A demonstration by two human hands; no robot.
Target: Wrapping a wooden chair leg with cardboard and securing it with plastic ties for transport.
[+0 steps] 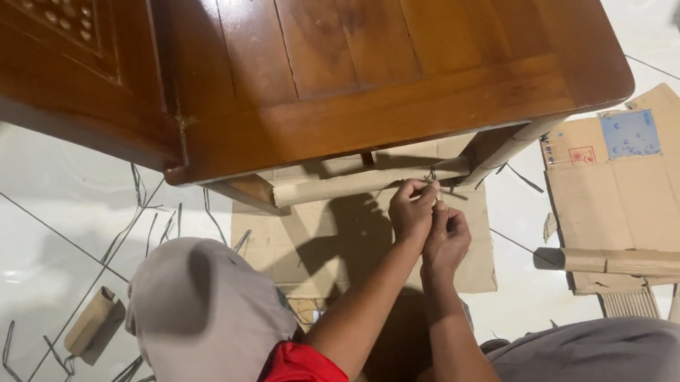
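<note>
Brown paper wrapping (360,183) is sheathing a rail under the glossy wooden table (365,46), and the left hand (412,210) and right hand (447,240) are meeting just below the table's edge, fingers pressed together and seemingly pinching a thin tie (434,182) where the wrapped rail meets the wrapped leg (496,153). This looks like the fastening step, so the next move is probably calling for a firm pinch and careful pull. Flattened cardboard (658,182), bearing a pale blue square label (631,133) and a small red-marked one (582,155), is lying on the white floor to the right beneath a paper-wrapped roll (653,263).
</note>
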